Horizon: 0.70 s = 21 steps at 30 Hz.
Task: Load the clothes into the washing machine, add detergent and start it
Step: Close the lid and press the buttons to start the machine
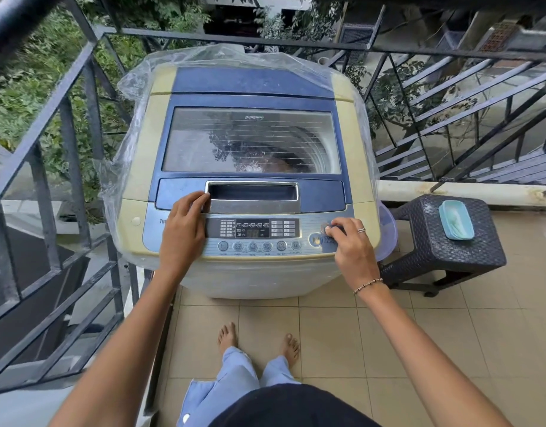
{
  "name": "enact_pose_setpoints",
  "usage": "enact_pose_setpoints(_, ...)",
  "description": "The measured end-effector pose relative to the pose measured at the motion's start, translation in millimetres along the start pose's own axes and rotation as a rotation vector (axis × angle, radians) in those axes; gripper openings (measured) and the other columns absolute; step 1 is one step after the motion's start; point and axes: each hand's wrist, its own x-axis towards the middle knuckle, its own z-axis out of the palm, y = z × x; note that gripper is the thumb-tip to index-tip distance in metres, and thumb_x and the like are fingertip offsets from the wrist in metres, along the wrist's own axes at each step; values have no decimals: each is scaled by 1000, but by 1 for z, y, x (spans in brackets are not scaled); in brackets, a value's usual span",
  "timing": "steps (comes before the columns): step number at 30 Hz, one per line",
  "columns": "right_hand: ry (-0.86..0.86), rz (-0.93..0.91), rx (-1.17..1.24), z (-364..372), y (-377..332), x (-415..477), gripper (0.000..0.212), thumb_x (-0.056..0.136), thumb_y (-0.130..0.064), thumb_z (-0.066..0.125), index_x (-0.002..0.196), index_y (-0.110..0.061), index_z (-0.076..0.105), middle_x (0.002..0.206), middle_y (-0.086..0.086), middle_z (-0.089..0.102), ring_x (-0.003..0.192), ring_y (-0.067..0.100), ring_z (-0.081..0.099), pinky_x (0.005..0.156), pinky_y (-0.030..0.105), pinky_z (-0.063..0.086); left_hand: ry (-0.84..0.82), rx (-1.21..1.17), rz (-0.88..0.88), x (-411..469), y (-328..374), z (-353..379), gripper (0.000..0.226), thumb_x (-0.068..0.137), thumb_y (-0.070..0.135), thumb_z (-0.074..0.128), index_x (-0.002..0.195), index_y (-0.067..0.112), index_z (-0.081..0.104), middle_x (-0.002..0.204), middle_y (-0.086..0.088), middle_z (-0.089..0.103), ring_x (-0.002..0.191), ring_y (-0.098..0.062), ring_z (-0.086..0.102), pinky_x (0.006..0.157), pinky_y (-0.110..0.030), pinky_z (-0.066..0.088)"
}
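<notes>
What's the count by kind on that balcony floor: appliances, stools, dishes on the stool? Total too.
Washing machine: 1
Stool: 1
Teal dish on the stool: 1
Total: 3

Top-load washing machine (250, 180), blue-cream, lid shut, plastic-draped; dark clothes (275, 158) visible through window.
</notes>
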Motion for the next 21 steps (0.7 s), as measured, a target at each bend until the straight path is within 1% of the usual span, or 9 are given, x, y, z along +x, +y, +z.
enact_pose_setpoints(3,8,22,8,-2,-3,2,26,71,16,64,88,-3,67,93,11,62,90,18,44,71,30,51,2,8,17,-1,-1,0,42,88,-2,51,128,9,56,130,-7,53,119,-24,46,94,-38,45)
enact_pose_setpoints(5,10,32,14,-3,-5,3,23,75,14,58,88,-3,67,92,10,63,90,17,45,71,31,52,4,14,29,-1,-1,0,40,88,-1,50,126,10,57,129,-7,54,118,-26,47,93,-39,46)
enact_pose_setpoints(6,14,36,12,-4,-5,3,21,79,9,52,87,-3,67,91,10,63,90,17,45,72,31,52,4,15,32,-1,-2,0,40,89,-1,50,126,10,57,129,-7,54,118,-26,47,93,-39,46)
enact_pose_setpoints(8,20,48,14,-5,-7,4,28,83,-3,40,87,-3,68,91,10,63,90,16,45,73,31,52,1,17,35,-1,-2,0,39,89,0,51,126,11,58,129,-7,53,118,-26,47,94,-38,45)
enact_pose_setpoints(9,24,55,18,-6,-8,4,31,84,-7,37,87,-3,68,91,9,63,90,16,45,73,31,52,0,19,37,0,-2,0,39,89,0,51,126,11,58,129,-7,53,118,-26,47,95,-38,45)
enact_pose_setpoints(10,29,63,21,-5,-9,5,31,84,-7,37,87,-3,68,90,9,63,90,16,45,73,31,52,1,21,39,0,-3,0,39,89,0,51,126,11,58,129,-7,53,118,-26,48,95,-38,45)
enact_pose_setpoints(14,39,105,8,-3,-12,5,20,81,5,51,88,-3,68,90,9,63,90,17,45,74,30,51,-5,24,43,0,-4,2,39,89,1,51,126,11,58,129,-8,53,118,-27,48,96,-37,44)
enact_pose_setpoints(18,36,102,9,1,-21,7,32,85,-8,35,90,-5,67,90,9,62,88,18,45,77,26,42,-1,14,43,0,-5,1,39,89,2,50,126,11,58,129,-8,54,117,-27,49,97,-37,44)
enact_pose_setpoints(21,21,107,20,4,-31,11,34,85,-6,35,96,-7,66,93,8,62,89,20,48,78,27,45,2,11,43,0,-5,1,38,90,3,48,126,10,58,129,-7,54,117,-26,49,96,-36,43)
